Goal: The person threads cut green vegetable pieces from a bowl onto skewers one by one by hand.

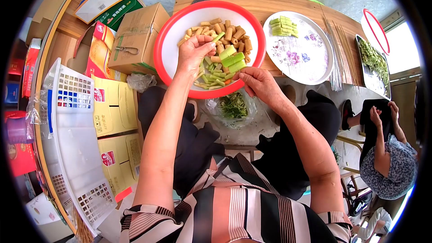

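Observation:
A white basin with a red rim [158,56] stands on the wooden table. It holds brown tubular pieces [231,33] and green cut vegetable pieces [216,78]. Over its middle, my left hand [195,51] pinches a small green piece [219,36]. My right hand [258,83] is at the basin's lower right rim, thumb and fingers closed together; what they hold, if anything, is too small to tell. Larger light green pieces [233,58] lie close to its fingertips. To the right, a round flowered tray [306,65] carries stacked green sticks [283,27].
Thin skewers [339,54] lie right of the tray, beside another tray of greens [373,63]. A bag of leafy greens [234,108] sits below the basin. Cardboard boxes [137,36] and a white plastic basket [74,139] stand left. Another person [389,166] sits at right.

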Demonstrator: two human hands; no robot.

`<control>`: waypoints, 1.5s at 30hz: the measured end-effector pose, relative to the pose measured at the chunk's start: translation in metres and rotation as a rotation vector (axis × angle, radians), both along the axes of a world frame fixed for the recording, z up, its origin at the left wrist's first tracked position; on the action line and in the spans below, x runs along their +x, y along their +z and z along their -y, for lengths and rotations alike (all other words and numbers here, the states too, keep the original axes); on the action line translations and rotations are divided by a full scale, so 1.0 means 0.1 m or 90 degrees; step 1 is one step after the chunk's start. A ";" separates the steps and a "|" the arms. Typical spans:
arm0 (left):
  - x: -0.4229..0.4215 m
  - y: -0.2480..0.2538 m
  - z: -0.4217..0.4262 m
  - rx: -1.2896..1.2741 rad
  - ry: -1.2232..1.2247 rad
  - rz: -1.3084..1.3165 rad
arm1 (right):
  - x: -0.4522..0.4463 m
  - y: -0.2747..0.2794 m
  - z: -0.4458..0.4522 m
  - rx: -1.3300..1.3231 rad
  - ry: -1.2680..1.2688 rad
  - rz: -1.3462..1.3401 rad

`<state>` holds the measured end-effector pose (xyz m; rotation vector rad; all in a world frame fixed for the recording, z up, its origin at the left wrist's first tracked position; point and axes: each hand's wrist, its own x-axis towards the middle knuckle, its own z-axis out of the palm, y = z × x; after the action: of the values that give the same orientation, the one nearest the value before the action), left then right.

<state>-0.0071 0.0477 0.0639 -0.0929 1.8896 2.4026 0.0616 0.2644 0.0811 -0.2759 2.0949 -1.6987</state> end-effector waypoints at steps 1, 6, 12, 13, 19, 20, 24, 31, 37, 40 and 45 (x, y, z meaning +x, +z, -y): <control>0.00 0.00 0.00 -0.006 0.000 -0.008 | 0.00 0.00 0.00 0.000 0.000 0.000; -0.01 -0.03 -0.01 -0.045 0.017 -0.064 | 0.00 0.00 0.00 -0.004 0.002 0.003; 0.01 0.02 -0.05 -0.126 0.041 -0.136 | 0.00 0.01 0.01 -0.008 -0.003 0.002; 0.01 0.03 -0.06 -0.141 0.044 -0.141 | 0.00 0.01 0.01 -0.008 -0.002 0.002; 0.02 0.05 -0.04 -0.181 0.036 -0.147 | -0.01 -0.04 0.00 -0.014 -0.001 0.005; 0.02 0.06 -0.04 -0.196 0.029 -0.148 | -0.01 -0.04 0.00 -0.013 -0.001 0.003; 0.01 0.03 -0.03 -0.186 0.024 -0.148 | 0.00 -0.04 0.01 -0.013 -0.001 0.001; 0.00 0.04 0.00 -0.214 0.011 -0.147 | 0.00 -0.04 0.00 -0.027 0.000 0.014; 0.02 0.07 0.00 -0.226 -0.005 -0.144 | 0.00 -0.05 0.00 -0.021 0.000 0.004; 0.05 0.08 -0.02 -0.238 -0.011 -0.144 | 0.00 -0.03 0.01 -0.033 -0.005 0.006; 0.07 0.11 -0.04 -0.247 -0.007 -0.143 | 0.00 -0.04 0.00 -0.033 -0.001 0.005</control>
<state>0.0003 0.0515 0.0749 0.1715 2.4271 2.0800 0.0614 0.2644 0.0767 -0.2824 2.0483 -1.7536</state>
